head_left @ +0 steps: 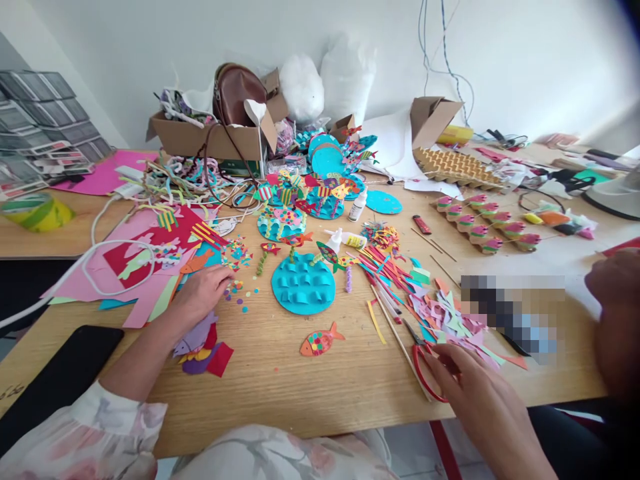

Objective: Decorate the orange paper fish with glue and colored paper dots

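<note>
My left hand (204, 291) rests at the left with its fingers pressed together beside small coloured paper dots (243, 293); whatever it may pinch is too small to name. At the right, my right hand (463, 377) has its fingers on the red handle of the scissors (425, 373), which point away from me. An orange paper fish (321, 340) with coloured dots lies between my hands. Behind it sits a round blue paper piece (303, 285) with raised strips. Purple, yellow and red paper pieces (207, 353) lie just below my left hand.
Paper scraps (450, 313) and thin sticks lie near the scissors. Glue bottles (358, 205) and decorated blue discs stand farther back, before a cardboard box (230, 147). A black phone (60, 373) lies left. Another person's hand (615, 287) is at the right edge.
</note>
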`<action>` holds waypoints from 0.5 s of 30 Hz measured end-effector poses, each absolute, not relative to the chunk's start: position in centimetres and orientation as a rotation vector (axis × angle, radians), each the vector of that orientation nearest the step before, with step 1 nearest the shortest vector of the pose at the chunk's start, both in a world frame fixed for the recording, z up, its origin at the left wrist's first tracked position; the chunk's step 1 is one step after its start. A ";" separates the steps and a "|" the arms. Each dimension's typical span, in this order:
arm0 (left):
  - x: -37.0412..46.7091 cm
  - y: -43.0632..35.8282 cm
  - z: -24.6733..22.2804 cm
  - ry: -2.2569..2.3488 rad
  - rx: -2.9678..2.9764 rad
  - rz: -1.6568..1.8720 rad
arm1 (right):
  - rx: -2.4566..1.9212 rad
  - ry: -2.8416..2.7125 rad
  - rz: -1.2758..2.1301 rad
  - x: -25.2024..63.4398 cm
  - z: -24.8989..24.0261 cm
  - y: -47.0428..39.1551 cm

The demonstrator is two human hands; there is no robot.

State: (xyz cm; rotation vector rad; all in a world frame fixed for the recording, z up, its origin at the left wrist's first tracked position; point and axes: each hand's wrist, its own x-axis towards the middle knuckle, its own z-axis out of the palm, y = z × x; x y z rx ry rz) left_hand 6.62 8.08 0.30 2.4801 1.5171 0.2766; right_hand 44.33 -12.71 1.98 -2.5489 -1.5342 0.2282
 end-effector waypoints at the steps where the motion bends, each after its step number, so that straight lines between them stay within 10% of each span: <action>1: 6.7 8.3 0.3 1.514 2.467 0.286 | -2.479 -1.553 0.218 43.9 2.3 -12.8; 15: 8.2 9.3 -0.2 1.420 2.471 0.091 | -1.667 -1.940 0.505 37.1 3.1 -12.2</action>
